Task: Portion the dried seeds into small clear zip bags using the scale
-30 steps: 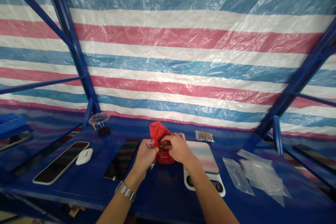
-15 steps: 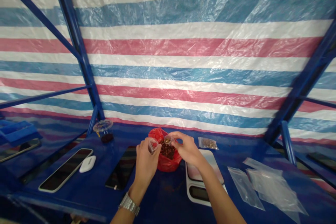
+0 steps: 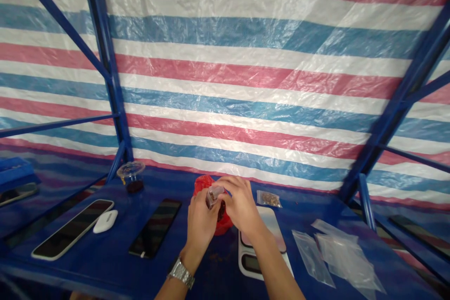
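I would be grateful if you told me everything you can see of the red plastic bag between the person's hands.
The red plastic bag is thin, glossy and crumpled, and it rests on the blue table top. The left hand and right hand cover much of it, leaving only its bunched upper part and rounded lower part showing. Dark brown pieces show between the hands, apparently inside it. Whether either hand touches it cannot be told.
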`<state>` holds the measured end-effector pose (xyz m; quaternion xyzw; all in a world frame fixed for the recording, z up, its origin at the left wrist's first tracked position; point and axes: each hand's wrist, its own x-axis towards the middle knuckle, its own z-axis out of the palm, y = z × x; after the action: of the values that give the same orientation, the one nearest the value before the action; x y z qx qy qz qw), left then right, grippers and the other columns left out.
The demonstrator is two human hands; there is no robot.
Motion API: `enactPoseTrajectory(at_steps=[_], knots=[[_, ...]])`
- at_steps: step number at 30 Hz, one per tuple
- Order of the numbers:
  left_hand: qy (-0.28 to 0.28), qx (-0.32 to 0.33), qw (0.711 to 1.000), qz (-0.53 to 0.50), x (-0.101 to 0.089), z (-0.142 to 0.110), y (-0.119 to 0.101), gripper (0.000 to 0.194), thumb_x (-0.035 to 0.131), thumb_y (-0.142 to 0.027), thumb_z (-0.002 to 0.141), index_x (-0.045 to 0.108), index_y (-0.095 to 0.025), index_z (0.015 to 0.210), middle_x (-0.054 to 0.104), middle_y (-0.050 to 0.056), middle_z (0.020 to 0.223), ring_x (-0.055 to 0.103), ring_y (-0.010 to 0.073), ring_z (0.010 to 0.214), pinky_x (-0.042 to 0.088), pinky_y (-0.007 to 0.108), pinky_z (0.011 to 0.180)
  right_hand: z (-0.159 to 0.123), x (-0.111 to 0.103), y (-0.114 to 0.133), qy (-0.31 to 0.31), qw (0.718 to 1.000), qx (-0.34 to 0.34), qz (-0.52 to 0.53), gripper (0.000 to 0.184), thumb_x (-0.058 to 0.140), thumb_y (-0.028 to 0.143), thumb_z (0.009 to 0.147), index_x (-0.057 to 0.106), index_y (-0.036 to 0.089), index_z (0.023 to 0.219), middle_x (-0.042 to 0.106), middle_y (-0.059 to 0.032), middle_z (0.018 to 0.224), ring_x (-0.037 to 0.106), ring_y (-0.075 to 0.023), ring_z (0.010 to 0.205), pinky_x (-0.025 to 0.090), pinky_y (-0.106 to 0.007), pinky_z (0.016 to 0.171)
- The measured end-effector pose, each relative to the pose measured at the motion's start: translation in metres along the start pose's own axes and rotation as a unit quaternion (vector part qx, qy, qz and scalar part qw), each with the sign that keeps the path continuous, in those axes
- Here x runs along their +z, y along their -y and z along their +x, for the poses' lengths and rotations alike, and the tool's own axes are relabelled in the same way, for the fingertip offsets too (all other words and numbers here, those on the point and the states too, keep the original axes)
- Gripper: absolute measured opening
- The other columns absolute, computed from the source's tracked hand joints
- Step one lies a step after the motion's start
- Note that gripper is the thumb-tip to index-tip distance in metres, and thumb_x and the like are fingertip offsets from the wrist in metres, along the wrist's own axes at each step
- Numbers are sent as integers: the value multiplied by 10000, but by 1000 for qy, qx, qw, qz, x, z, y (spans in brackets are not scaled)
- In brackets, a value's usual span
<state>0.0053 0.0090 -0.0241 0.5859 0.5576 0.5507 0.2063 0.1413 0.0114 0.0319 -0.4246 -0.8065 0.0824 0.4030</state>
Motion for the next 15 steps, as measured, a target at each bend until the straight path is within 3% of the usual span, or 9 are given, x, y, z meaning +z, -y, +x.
enactPoseTrajectory(at_steps=[7,11,15], knots=[[2,19,999,29,3,3,6,149,627,-341,878,678,-201,878,681,30,791,604,186,683,421,271,634,3,7,-13,-30,998,23,50,306,641,90,899,754,300,1090,761,-10,1164,636,-245,1139,384,-407,1013],[3,28,1000,10,2,4,5,157,639,-350,881,659,-205,824,672,14,740,610,179,661,431,268,625,4,11,-22,-40,993,68,92,310,680,105,862,757,302,1089,780,6,1141,675,-241,1081,441,-390,987],[-21,25,999,-11,-3,6,2,162,639,-356,889,638,-209,820,669,7,744,629,184,683,462,287,668,0,14,-29,-44,989,131,46,333,685,100,847,746,287,1115,780,-8,1139,676,-268,1057,429,-437,1002]])
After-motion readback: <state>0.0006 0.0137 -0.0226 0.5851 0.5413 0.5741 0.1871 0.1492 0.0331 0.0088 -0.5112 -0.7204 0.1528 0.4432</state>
